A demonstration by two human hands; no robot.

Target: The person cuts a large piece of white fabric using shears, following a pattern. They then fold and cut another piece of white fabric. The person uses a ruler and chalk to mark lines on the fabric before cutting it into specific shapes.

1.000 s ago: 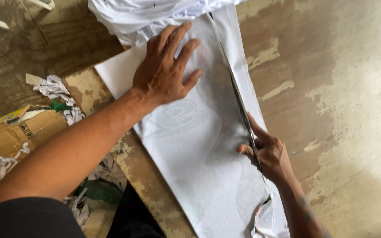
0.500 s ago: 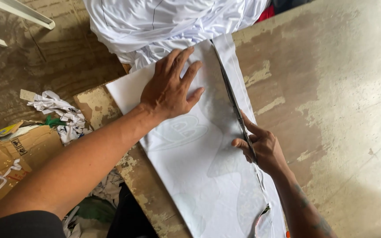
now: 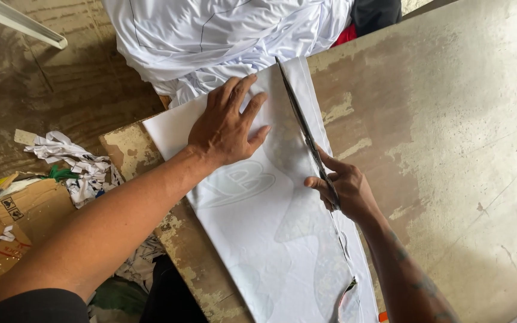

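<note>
White fabric (image 3: 270, 239) flat, faint print, scissors (image 3: 303, 128) cutting edge

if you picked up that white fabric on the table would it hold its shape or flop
Probably flop: the white fabric shows wrinkles and bunches into soft folds in the pile. Likely light and slippery, since the left hand presses it flat while the right hand runs scissors along it.

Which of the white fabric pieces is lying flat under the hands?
The white sheet spread on the table, pressed by the left hand; the white bundle behind it is heaped, and the scraps lie on the floor.
</note>
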